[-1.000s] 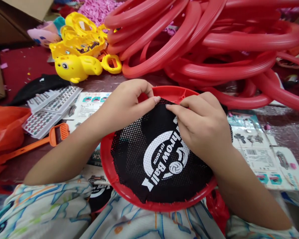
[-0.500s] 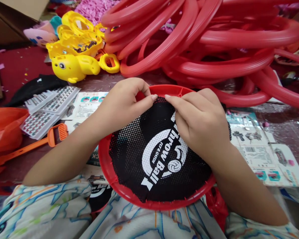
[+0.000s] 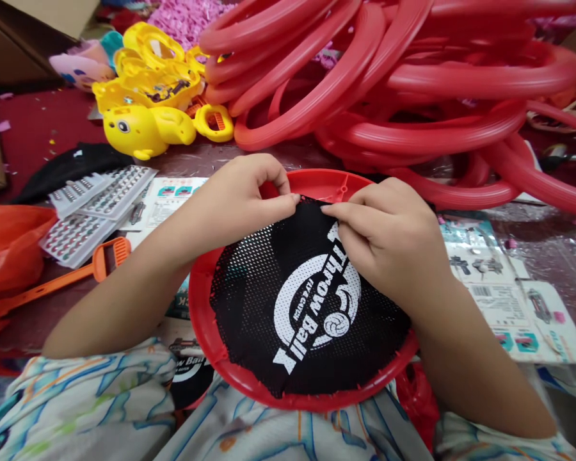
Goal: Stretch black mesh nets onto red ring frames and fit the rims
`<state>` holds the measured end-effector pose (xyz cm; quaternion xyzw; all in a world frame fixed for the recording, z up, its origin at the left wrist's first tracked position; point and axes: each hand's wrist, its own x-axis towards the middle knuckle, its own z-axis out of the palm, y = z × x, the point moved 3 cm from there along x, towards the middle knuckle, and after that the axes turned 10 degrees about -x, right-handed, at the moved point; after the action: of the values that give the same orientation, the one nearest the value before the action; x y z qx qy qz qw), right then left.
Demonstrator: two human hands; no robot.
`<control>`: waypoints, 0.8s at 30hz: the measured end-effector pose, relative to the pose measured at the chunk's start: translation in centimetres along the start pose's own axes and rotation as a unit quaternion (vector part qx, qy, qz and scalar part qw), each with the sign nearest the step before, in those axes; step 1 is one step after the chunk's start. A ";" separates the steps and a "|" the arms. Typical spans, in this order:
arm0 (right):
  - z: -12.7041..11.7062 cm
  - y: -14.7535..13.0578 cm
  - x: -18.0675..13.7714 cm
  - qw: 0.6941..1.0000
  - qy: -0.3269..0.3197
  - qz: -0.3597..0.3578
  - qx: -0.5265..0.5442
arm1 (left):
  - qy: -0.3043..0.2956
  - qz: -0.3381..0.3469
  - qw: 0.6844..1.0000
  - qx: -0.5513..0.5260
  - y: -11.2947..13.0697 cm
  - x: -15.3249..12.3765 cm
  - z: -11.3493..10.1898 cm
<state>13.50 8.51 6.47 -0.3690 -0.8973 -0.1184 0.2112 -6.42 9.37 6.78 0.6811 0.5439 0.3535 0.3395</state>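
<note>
A black mesh net (image 3: 249,301) printed "Throw Ball" in white lies across a round red plastic ring (image 3: 312,400) above my lap. Small pegs hold the net along the ring's near and side edges. At the far side, my left hand (image 3: 249,192) pinches the net's edge between thumb and fingers, close to the rim. My right hand (image 3: 388,237) pinches the same edge a little to the right, its thumb and index finger together. Between the net's far edge and the rim, bare red plastic with a small peg shows.
Red hoops (image 3: 432,134) are piled behind the ring. Yellow toy parts (image 3: 144,128) stand at the back left. Trays of small metal pieces (image 3: 86,230), an orange handle (image 3: 100,262) and an orange bag (image 3: 14,243) lie left. Printed cards (image 3: 513,307) lie right.
The net's far edge has come slightly toward me, baring more of the red rim. Both hands keep their pinch, and my right hand sits slightly lower.
</note>
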 end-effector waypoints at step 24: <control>-1.1 0.4 -0.1 0.991 0.122 0.044 0.040 | 0.039 0.072 0.994 0.073 2.5 -1.7 -0.4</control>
<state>14.16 8.31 7.37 -0.3824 -0.8517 -0.1168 0.3389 -5.75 7.33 8.93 0.7272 0.5307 0.3626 0.2409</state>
